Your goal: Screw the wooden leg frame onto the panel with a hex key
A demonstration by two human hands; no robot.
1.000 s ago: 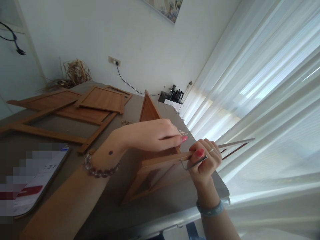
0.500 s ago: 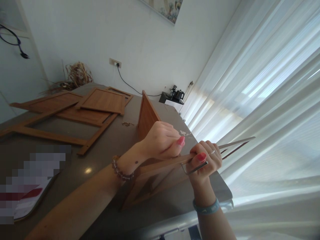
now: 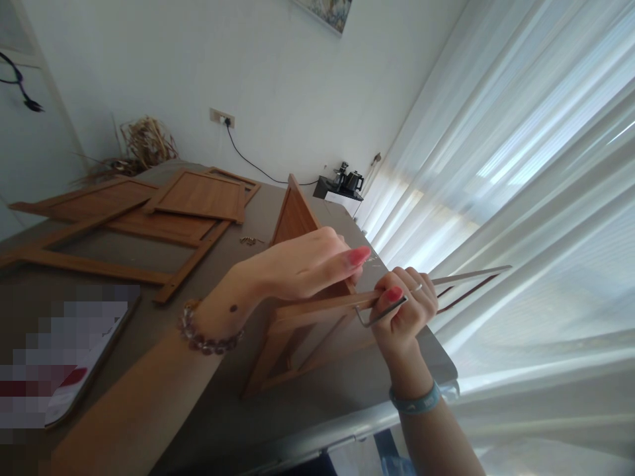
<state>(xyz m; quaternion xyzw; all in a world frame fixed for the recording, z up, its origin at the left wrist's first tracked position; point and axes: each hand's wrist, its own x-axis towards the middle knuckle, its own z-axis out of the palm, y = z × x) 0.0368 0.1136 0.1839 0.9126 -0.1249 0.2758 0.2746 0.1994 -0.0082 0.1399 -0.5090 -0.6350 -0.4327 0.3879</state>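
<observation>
My left hand [image 3: 302, 264] is closed over the edge of an upright wooden panel [image 3: 292, 215], its thumb lying along the top; the other fingertips are mostly hidden. My right hand [image 3: 409, 304] wraps round the rail of a wooden frame [image 3: 317, 309] that meets the panel near my left thumb. Under my right thumb is a bent metal hex key [image 3: 381, 316], its short end close to the rail; whether it sits in a screw I cannot tell. The frame stands on edge on the grey table [image 3: 208, 403] and its far end reaches past the table's right side.
Several wooden panels and frames [image 3: 198, 195] lie stacked at the back left. Small brass-coloured screws [image 3: 249, 240] sit between them and the upright panel. A flat, partly blurred item [image 3: 94, 377] lies at the front left. Curtains [image 3: 520, 198] hang on the right.
My left hand has lifted slightly and turned, its thumb now straighter and higher above the rail. My right hand keeps its hold on the frame and hex key. The view has shifted a little.
</observation>
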